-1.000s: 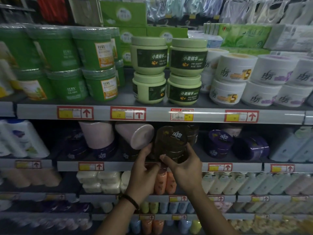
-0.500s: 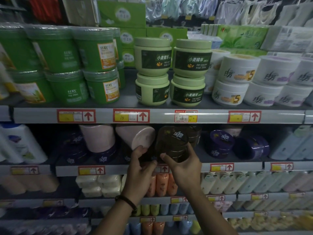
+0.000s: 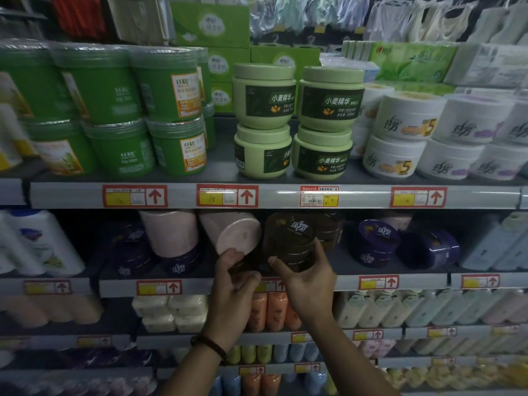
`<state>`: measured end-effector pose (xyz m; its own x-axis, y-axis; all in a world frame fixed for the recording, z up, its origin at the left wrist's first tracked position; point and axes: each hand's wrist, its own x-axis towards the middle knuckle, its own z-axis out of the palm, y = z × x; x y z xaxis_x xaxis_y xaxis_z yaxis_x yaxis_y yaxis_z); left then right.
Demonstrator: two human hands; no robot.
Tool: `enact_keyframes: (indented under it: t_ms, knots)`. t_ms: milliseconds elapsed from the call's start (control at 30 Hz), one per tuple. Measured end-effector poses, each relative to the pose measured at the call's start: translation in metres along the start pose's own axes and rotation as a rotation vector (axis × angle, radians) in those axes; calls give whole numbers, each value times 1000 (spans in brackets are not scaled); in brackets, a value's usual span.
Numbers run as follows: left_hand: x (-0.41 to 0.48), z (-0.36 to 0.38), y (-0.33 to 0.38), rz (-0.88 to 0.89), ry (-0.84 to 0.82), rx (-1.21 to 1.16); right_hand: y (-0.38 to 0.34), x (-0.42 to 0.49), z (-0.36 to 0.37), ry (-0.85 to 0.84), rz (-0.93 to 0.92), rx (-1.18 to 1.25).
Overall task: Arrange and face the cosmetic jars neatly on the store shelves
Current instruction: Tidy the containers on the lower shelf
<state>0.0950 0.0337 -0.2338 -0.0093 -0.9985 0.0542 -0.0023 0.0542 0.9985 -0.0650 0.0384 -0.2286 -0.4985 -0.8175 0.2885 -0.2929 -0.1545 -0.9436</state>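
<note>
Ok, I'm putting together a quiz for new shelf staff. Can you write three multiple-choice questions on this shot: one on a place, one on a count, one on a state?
1. Where does the tipped pink jar lie?
A. Far right, beyond the purple jars
B. Just left of the brown jars
C. Stacked on the white jars

2. How many pale green jars show?
A. Two
B. Six
C. Four

3. What is the right hand doing?
A. Gripping the brown jars
B. Hanging open at the person's side
C. Pinching a price tag

Answers:
1 B: it lies on its side right beside them.
2 C: they stand as two stacks of two.
3 A: its thumb and fingers curl round the sides of the stack.
</note>
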Motion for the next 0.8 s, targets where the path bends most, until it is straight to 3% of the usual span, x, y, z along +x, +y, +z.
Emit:
enact_keyframes:
  t_ms: [800]
  knots:
    - [2,-7,-6,66,143,47,0,-2,27,23,12,-42]
